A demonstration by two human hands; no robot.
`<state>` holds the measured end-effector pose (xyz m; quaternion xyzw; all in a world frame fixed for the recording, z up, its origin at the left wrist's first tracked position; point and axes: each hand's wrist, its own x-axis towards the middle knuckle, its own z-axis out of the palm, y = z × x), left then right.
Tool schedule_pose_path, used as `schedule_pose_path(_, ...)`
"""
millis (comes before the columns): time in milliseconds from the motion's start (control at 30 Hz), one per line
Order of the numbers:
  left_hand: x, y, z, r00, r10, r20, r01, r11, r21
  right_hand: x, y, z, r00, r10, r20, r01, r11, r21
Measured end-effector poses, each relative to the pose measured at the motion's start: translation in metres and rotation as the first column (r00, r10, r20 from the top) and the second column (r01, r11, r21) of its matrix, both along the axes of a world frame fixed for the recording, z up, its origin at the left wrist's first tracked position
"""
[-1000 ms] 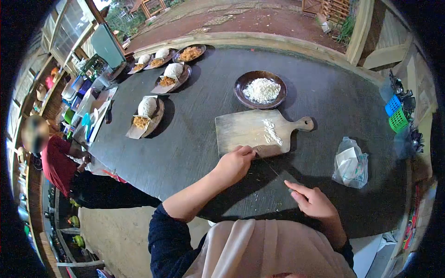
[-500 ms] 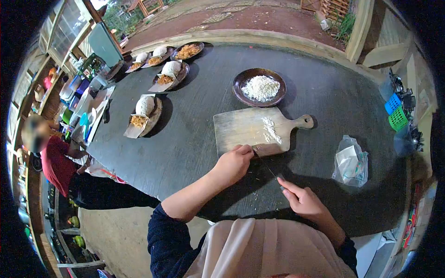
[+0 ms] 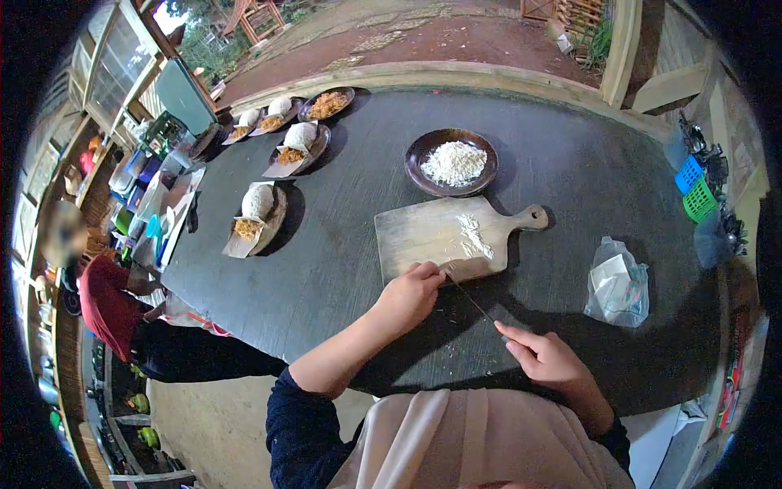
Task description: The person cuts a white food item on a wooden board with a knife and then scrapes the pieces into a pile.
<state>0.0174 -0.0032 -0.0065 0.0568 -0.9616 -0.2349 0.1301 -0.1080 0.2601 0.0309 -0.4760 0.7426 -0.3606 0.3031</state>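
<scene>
My right hand (image 3: 554, 359) is closed round the handle end of a thin knife (image 3: 472, 300), index finger stretched along it. The blade slants up and left to the fingertips of my left hand (image 3: 411, 293). Those fingers are pinched together at the near edge of a wooden cutting board (image 3: 407, 232); what is between them is hidden. White shreds (image 3: 472, 236) lie on the board's right part, by its handle. Behind the board stands a dark brown plate (image 3: 415, 175) heaped with white shreds (image 3: 456, 163).
A clear plastic bag (image 3: 617, 285) with a white wrapper lies at right. Plates of rice domes (image 3: 258, 200) and shredded orange-brown food (image 3: 328, 104) stand at left and back left. Green and blue baskets (image 3: 698, 200) sit at the right edge. A person in red (image 3: 110, 306) stands at left.
My right hand has shifted slightly right and down with the knife. The left hand stays at the board's near edge. The whole view has tilted a little.
</scene>
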Motion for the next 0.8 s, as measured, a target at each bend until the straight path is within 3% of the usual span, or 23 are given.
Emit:
schedule_pose_path(167, 0.0, -0.001, -0.002, 1.0, -0.007, 0.002, 0.007, 1.0, -0.013, 0.0, 0.0, 0.003, 1.0, 0.008, 0.018, -0.009, 0.994, 0.111)
schedule_pose_path(267, -0.001, -0.001, -0.001, 0.998, -0.019, 0.065, 0.024, 0.997, -0.073, 0.002, -0.003, 0.01, 0.999, -0.01, 0.052, 0.004, 0.994, 0.109)
schedule_pose_path(600, 0.0, -0.001, -0.001, 0.999, -0.024, 0.046, 0.025, 0.999, -0.024, 0.003, -0.006, 0.0, 0.999, -0.017, 0.027, 0.015, 0.996, 0.087)
schedule_pose_path(700, 0.0, -0.002, -0.002, 0.997, -0.006, 0.073, 0.01, 0.998, -0.054, 0.003, -0.007, -0.003, 0.998, -0.035, 0.049, 0.025, 0.98, 0.196)
schedule_pose_path(767, 0.0, -0.002, -0.001, 0.996, -0.03, 0.081, 0.036, 0.997, -0.074, 0.001, -0.004, -0.024, 0.999, 0.001, -0.034, -0.004, 0.996, -0.094)
schedule_pose_path(800, 0.0, -0.002, -0.001, 0.996, -0.029, 0.082, 0.035, 0.997, -0.072, 0.001, -0.004, -0.022, 0.999, 0.002, -0.034, -0.005, 0.996, -0.092)
